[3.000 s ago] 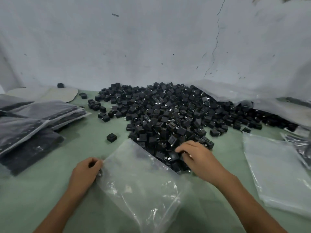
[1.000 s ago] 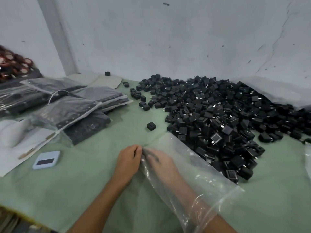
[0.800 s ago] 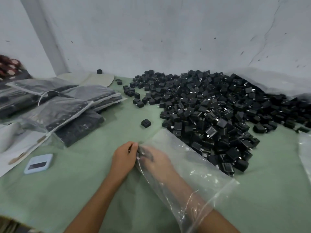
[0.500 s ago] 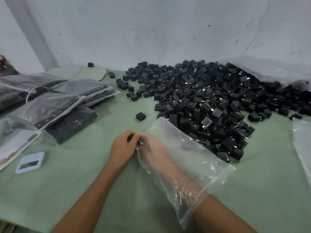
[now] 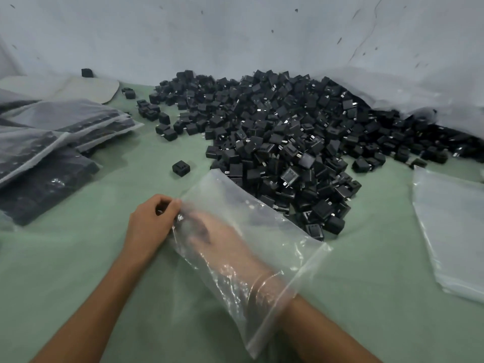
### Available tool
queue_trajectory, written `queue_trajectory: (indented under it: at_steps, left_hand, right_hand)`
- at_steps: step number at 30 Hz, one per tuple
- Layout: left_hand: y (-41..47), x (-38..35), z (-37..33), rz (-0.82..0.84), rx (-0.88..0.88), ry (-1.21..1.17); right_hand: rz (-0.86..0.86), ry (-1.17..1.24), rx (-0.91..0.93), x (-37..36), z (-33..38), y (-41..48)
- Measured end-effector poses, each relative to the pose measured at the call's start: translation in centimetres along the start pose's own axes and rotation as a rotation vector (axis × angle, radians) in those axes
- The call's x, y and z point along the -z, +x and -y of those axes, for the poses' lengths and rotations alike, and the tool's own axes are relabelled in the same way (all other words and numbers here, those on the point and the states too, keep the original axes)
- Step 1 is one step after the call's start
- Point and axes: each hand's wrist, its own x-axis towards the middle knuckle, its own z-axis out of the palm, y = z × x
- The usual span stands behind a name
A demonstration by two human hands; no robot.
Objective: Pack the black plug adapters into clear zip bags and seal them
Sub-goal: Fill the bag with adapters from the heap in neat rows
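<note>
On the green bench (image 5: 78, 258), the left hand (image 5: 150, 226) pinched a corner of a clear bag (image 5: 262, 231) while the right hand (image 5: 217, 237) reached inside it, grip unclear, beside the adapter pile (image 5: 288, 142).

Thin, clear, glossy plastic in the zip bag (image 5: 262, 231), crinkled and catching highlights, the right hand (image 5: 217, 235) visible through the film. Matt black hard plastic on the heaped plug adapters (image 5: 282, 142), with small bright metal prongs here and there. Smooth matt green covering on the table (image 5: 78, 258), hazy translucent film over the filled bags (image 5: 52, 132), and a rough, speckled, cracked whitish wall (image 5: 235, 35) behind.
</note>
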Motion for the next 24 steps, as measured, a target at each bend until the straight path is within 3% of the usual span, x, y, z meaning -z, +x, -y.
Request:
queue_trajectory:
  at_steps: [3, 7, 9, 12, 16, 19, 24]
  left_hand:
    - [0.1, 0.1, 0.5, -0.001, -0.001, -0.009]
    - [0.0, -0.1, 0.6, -0.016, 0.009, -0.028]
    - [-0.1, -0.2, 0.4, -0.017, 0.012, -0.023]
    - [-0.1, -0.1, 0.2, -0.008, 0.024, 0.0]
    - [0.0, 0.0, -0.1, 0.004, 0.033, 0.033]
    - [-0.2, -0.1, -0.1, -0.009, 0.04, 0.051]
    - [-0.4, 0.8, -1.6, 0.036, 0.076, 0.106]
  right_hand:
    - [0.099, 0.199, 0.008, 2.6, -2.0, -5.0]
    - [0.133, 0.099, -0.008, 9.0, -5.9, -13.8]
    - [-0.056, 0.128, -0.032, 12.1, -7.3, -15.4]
    - [-0.525, -0.068, -0.077, 14.6, -9.4, -13.5]
    - [-0.636, -0.442, -0.302, 13.7, -10.5, -8.4]
    - [-0.809, -0.493, -0.278, 13.7, -11.7, -6.5]
    - [-0.557, -0.529, -0.184, 15.1, -12.6, -5.5]
